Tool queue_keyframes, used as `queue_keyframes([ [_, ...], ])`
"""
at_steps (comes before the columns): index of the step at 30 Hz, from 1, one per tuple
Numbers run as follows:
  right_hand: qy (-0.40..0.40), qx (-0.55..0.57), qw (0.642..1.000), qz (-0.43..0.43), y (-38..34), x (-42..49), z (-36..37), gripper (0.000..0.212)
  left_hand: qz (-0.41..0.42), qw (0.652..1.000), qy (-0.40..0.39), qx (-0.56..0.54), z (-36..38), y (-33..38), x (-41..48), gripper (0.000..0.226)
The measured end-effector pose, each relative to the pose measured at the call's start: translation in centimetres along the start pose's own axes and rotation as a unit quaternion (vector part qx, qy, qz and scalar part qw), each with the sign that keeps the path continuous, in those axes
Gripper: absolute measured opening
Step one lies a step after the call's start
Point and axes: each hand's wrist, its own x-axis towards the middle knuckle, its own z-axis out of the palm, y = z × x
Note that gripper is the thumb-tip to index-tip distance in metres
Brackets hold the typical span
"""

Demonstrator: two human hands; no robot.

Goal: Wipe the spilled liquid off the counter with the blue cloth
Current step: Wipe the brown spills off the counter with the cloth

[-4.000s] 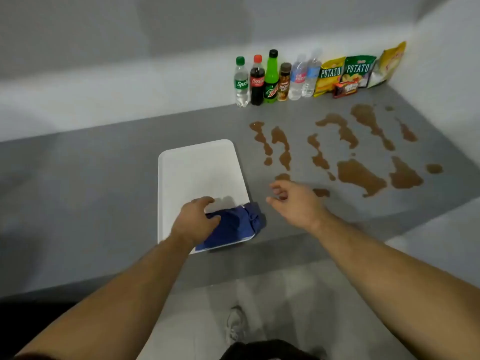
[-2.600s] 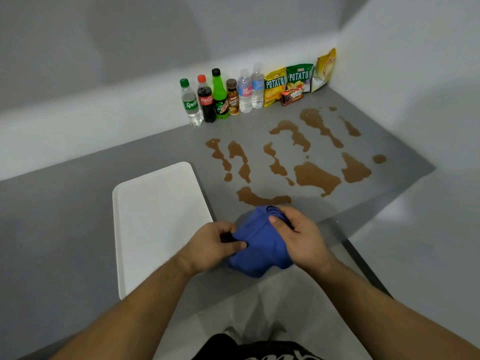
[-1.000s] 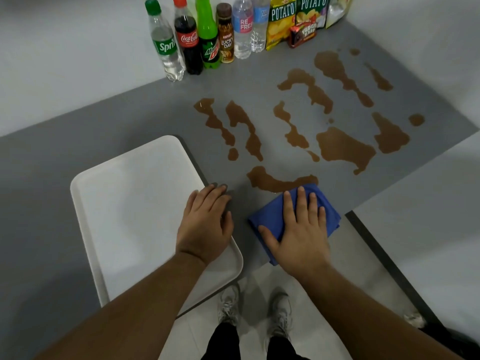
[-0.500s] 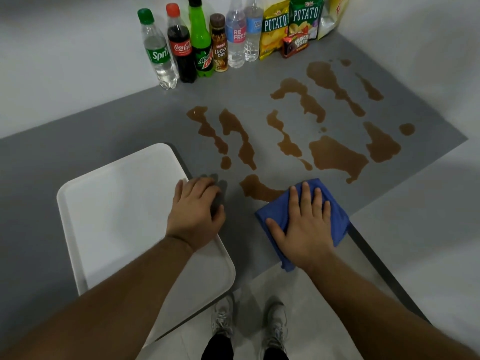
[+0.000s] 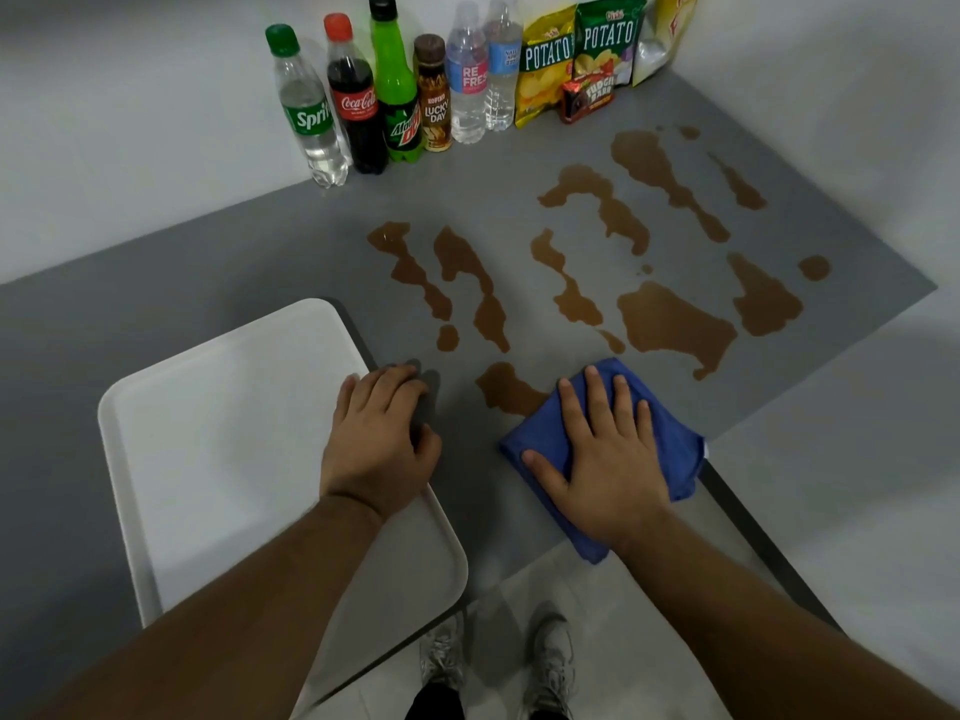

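The blue cloth [image 5: 675, 462] is laid flat on the grey counter [image 5: 249, 262] at its front edge, right of centre, with its near corner carried slightly past that edge. It is pressed down by the right hand [image 5: 608, 459], whose fingers are held straight and spread on top of it, curled round nothing. The cloth's far left edge is met by the nearest puddle [image 5: 506, 389] of the spilled liquid [image 5: 675, 324], and the other brown patches are spread over the counter beyond it, as far as the back corner. To the left of the cloth, the left hand [image 5: 382, 439] is rested across the right rim of a white tray [image 5: 223, 433], with its relaxed, nearly straight fingers laid on the counter just beside the tray and nothing grasped in them. Against the back wall a row of bottles is stood upright: a Sprite bottle [image 5: 309, 111], a Coca-Cola bottle [image 5: 358, 106], a green Mountain Dew bottle [image 5: 397, 96], a brown Lucky Day bottle [image 5: 434, 101] and two water bottles [image 5: 467, 85]. To their right, two potato chip bags [image 5: 545, 65], a small red fudge bar pack [image 5: 589, 98] and a yellow bag [image 5: 660, 39] are propped in the corner.
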Motion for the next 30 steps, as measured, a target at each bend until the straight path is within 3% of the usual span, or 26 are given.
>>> queue_keyframes([
  [4,-0.005,-0.003,1.000,-0.008,-2.0,0.9,0.1,0.087,0.003,1.000,0.003,0.003,0.1,-0.2,0.1,0.047],
  [9,0.004,-0.006,0.997,-0.080,0.1,-1.2,0.5,0.077,-0.001,1.000,0.003,-0.004,-0.2,0.1,0.1,0.048],
  [17,-0.011,0.001,1.000,0.008,-1.6,1.3,0.0,0.080,-0.011,1.000,-0.003,-0.016,-0.4,0.4,-0.1,0.048],
  [23,0.010,0.006,0.997,-0.075,-0.9,-1.8,0.9,0.075,-0.007,1.000,0.007,-0.016,-0.5,0.3,-0.1,0.048],
  [30,0.007,0.004,1.000,0.010,-2.4,1.4,0.1,0.086,-0.004,1.000,0.015,-0.020,-0.5,0.4,-0.2,0.047],
])
